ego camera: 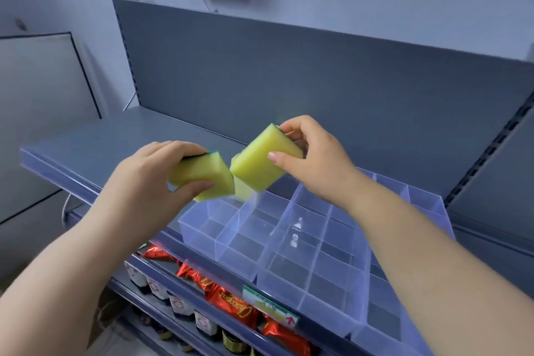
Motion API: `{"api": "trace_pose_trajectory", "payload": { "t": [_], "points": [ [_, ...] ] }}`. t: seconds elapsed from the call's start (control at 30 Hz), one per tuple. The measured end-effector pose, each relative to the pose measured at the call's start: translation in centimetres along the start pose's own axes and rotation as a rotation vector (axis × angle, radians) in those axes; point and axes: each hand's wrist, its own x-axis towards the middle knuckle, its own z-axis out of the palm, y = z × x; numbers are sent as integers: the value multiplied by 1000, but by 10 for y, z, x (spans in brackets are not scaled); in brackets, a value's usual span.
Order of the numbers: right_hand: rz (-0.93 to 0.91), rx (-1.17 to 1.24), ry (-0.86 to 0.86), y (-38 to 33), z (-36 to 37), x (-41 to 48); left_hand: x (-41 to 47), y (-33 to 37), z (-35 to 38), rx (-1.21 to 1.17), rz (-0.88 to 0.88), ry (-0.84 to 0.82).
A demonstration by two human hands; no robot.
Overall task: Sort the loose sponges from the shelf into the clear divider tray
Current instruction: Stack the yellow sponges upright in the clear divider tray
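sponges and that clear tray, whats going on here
A person is sorting sponges. The left hand grips a yellow sponge and the right hand pinches a second sponge, both held above the left end of the clear divider tray on the grey shelf. The two sponges nearly touch at a corner. The tray's near compartments hold no sponges yet.

The clear divider tray is see-through plastic, split by thin walls into a grid of square compartments, and lies flat. Above its far left corner, two yellow blocks with dark green scouring faces hang tilted, corners almost meeting: the left sponge pinched in the left hand, the right sponge in the right hand.
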Motion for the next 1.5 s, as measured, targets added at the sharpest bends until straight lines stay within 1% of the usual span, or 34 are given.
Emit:
{"api": "trace_pose_trajectory", "payload": {
  "t": [0.13,0.27,0.4,0.53,0.67,0.73,0.9,1.03,1.1,1.17,1.33,1.4,1.5],
  "points": [
    [64,-69,33,6,19,19,21,-36,11,-82,-28,-6],
    [150,-103,122,9,38,24,40,-67,18,-195,-33,-33],
    [265,-110,199,6,55,25,59,-92,22,-311,34,-102],
    [313,-152,275,1,67,20,75,-111,31,-378,119,-160],
    [353,-205,352,-2,79,11,82,-125,36,-445,148,-173],
    [359,-243,342,-5,86,11,84,-127,38,-475,169,-194],
    [307,-540,245,-10,100,20,90,-130,39,-480,215,-207],
    [260,-633,170,-7,109,22,93,-136,37,-486,222,-198],
    [262,-716,122,-2,112,22,94,-139,36,-488,232,-190],
    [239,-783,109,2,115,23,93,-140,34,-512,243,-198],
    [221,-776,136,6,114,24,94,-131,31,-590,345,-255],
    [230,-712,109,4,109,25,94,-124,36,-586,398,-237],
    [281,-548,49,1,101,24,94,-111,44,-633,390,-262]
  ]
}}
